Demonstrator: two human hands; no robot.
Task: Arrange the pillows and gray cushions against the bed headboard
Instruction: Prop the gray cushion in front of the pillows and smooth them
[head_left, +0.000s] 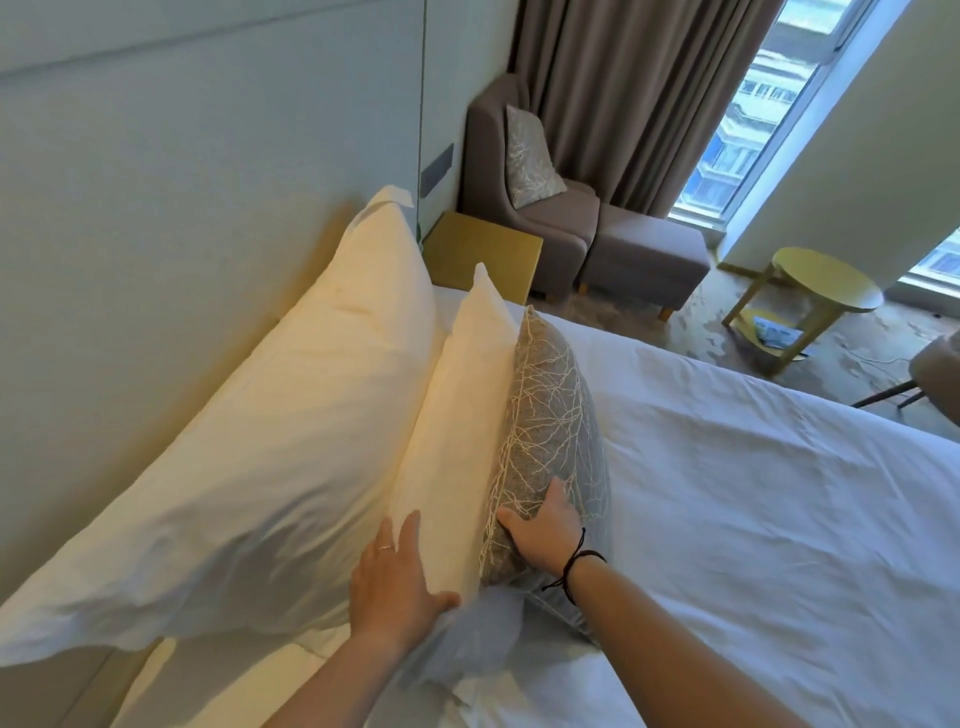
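A large white pillow (270, 457) leans against the pale headboard (156, 218). In front of it stands a second white pillow (467, 415), and a gray cushion (550, 415) with a pale branch pattern stands upright against that one. My left hand (395, 577) lies flat on the near end of the second pillow, fingers spread. My right hand (545, 525) presses on the near lower part of the gray cushion, thumb on its edge, holding it upright. Another gray patterned cushion (530, 156) rests on the armchair.
The white bedsheet (753, 493) stretches to the right. A gold bedside table (483, 254) stands past the pillows, then a gray armchair (498, 135) with footstool (644, 260). A round yellow side table (826, 280), curtain (634, 93) and window (748, 119) are beyond.
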